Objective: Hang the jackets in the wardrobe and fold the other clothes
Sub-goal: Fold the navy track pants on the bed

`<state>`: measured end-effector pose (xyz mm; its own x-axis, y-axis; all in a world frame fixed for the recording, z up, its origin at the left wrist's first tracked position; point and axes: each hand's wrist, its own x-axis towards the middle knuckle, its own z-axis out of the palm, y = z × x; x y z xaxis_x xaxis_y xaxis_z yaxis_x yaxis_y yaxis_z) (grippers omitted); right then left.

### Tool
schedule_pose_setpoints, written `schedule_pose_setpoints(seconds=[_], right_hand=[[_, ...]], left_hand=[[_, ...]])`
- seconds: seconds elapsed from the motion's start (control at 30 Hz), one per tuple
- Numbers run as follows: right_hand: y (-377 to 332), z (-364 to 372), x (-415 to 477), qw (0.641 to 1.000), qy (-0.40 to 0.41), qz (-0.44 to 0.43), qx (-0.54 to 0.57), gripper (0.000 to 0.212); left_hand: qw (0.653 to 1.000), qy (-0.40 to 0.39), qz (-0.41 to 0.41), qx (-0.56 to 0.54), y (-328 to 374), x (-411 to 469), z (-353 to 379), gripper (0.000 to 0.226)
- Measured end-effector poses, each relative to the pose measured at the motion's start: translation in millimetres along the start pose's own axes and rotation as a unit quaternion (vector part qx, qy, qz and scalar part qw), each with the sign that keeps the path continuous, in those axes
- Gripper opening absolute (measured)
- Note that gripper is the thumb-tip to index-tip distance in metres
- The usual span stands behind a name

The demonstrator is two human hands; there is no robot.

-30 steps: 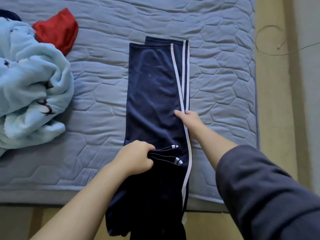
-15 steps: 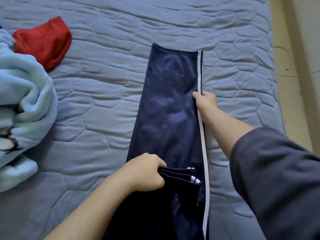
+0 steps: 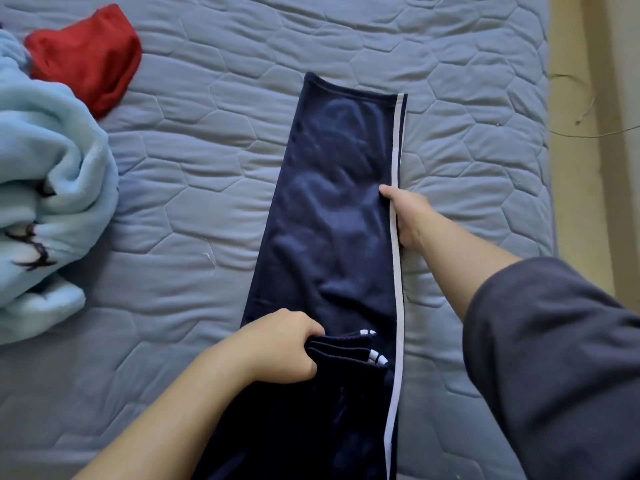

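Note:
Navy track trousers [image 3: 332, 216] with a white side stripe lie lengthwise on the grey quilted mattress [image 3: 214, 188], folded leg over leg. My left hand [image 3: 284, 344] grips the bunched cuffs near the lower middle, lying on top of the trouser legs. My right hand [image 3: 408, 216] pinches the striped right edge halfway up the trousers, thumb on top of the fabric. The trousers' near end runs off the bottom of the view.
A crumpled light-blue fleece garment [image 3: 45, 202] sits at the left edge, with a red garment [image 3: 86, 53] behind it. The mattress ends at the right, where a tan floor strip [image 3: 581, 133] carries a thin cable [image 3: 588, 133].
The trousers have been drawn further onto the mattress and their two legs now line up. My right hand slid along the striped edge. My left hand kept hold of the cuffs.

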<state>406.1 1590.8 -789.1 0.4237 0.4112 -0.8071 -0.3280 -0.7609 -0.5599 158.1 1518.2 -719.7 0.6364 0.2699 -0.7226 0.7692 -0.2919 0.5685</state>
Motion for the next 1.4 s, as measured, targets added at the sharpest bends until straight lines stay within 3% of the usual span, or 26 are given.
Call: schedule_pose_setpoints(seconds=[0.07,0.2,0.33,0.5,0.57,0.67,0.73,0.83,0.93,1.07,1.2,1.4], right_hand=[[13.5,-11.1,-19.2,1.0,-0.011,-0.005,-0.021,0.033],[61.3,-37.3,-78.5,0.979,0.073,-0.095,-0.167,0.039],[118.1,-55.4,-161.5,0.957,0.028,-0.099,-0.272,0.06],[177.8,-57.5,-258.9,0.948,0.003,-0.083,-0.306,0.067],[200.1,-55.3,-289.5,0.953,0.005,-0.008,-0.303,0.082],[229.8,-54.9,-327.0,0.949,-0.006,0.21,-0.235,0.098],[255.8,-54.1,-350.0,0.946,-0.023,0.219,-0.236,0.078],[302.8,-53.9,-381.8,0.944,0.019,0.107,-0.311,0.027],[347.6,-55.0,-409.3,0.951,0.034,0.093,-0.293,0.013],[394.2,-61.6,-439.5,0.958,0.047,0.11,-0.26,0.029],[429.9,-61.8,-463.4,0.984,0.05,0.128,-0.115,0.018],[464.6,-63.2,-482.3,0.979,0.159,0.062,-0.107,0.027]], left_hand=[[0.999,-0.015,0.029,0.012,10.8,-25.3,5.3,0.006],[0.998,-0.019,0.055,0.034,36.4,-85.9,22.5,0.014],[0.997,0.008,0.045,0.055,55.8,-145.3,45.4,0.023],[0.974,0.092,0.149,0.145,72.2,-215.4,94.3,0.031],[0.963,0.089,0.178,0.18,76.6,-241.0,115.3,0.032],[0.935,0.075,0.232,0.259,84.6,-277.8,148.4,0.034],[0.907,0.074,0.264,0.32,85.6,-297.7,176.1,0.034],[0.871,0.103,0.297,0.378,81.5,-322.8,223.6,0.03],[0.841,0.157,0.306,0.417,73.1,-348.0,272.0,0.022],[0.829,0.229,0.299,0.413,53.4,-373.6,326.9,0.03],[0.829,0.301,0.267,0.388,41.3,-387.1,358.0,0.034],[0.828,0.332,0.243,0.38,22.4,-399.0,389.8,0.035]])
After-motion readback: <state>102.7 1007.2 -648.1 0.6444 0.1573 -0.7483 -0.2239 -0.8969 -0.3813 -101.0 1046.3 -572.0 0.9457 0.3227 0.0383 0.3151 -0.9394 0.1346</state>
